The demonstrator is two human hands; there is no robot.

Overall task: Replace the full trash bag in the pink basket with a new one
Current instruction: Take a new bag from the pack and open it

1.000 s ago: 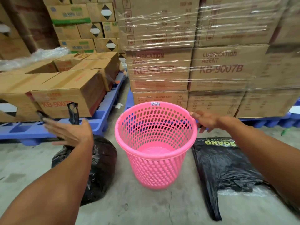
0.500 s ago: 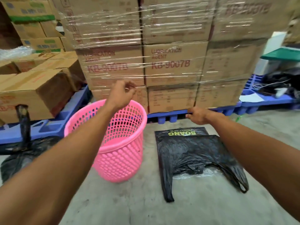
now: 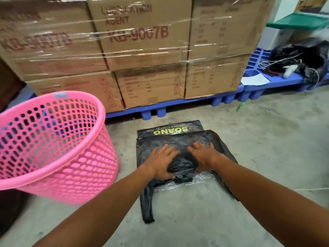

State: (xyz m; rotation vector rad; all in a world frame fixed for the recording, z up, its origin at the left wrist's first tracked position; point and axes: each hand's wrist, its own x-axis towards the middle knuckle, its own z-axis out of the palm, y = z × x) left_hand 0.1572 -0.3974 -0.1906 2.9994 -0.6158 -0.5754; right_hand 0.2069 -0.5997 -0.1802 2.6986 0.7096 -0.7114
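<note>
The pink perforated basket stands with nothing in it on the concrete floor at the left, close to my left arm. To its right a new black trash bag with yellow print lies flat on the floor. My left hand and my right hand both rest on the bag's middle, fingers spread on top. Their thumbs pinch a bunched fold between them. A dark shape at the lower left, mostly hidden by the basket, looks like the full black bag.
Shrink-wrapped cartons on a blue pallet wall off the far side. Another blue pallet at the right carries black plastic, wires and paper. A clear plastic sheet lies under the new bag. Bare concrete extends to the right.
My view swung right and down. My left hand left the full bag and crossed over the basket; both hands dropped onto the new black bag and bunched its middle.
</note>
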